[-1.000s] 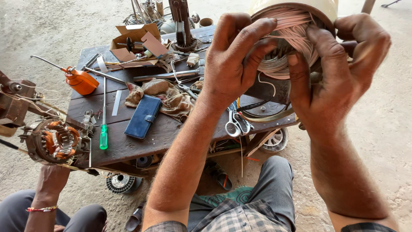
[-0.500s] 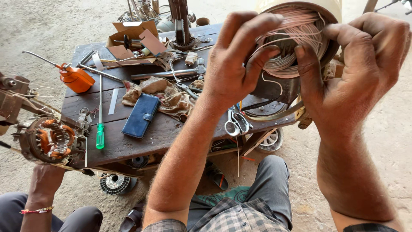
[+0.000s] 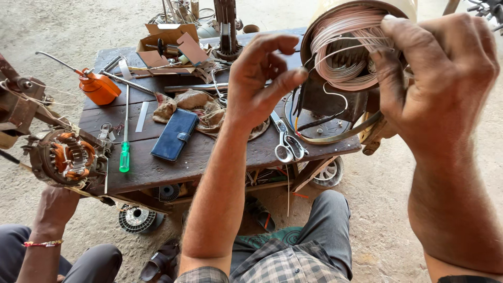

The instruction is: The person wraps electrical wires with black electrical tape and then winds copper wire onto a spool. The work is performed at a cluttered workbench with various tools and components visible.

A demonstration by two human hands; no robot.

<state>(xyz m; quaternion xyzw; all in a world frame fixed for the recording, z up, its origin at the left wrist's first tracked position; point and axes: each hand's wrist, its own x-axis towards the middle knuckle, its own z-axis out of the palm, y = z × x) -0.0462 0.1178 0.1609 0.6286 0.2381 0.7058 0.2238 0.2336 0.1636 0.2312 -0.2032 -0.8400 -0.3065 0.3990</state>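
Both hands point(image 3: 440, 89) grip a round coil of thin copper wire point(image 3: 348, 47).

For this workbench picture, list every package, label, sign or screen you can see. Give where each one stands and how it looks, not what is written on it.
Cardboard box: far left part of the wooden table, behind the orange oil can; brown, torn open, flaps up, small parts inside.
No labels, signs or screens can be made out.
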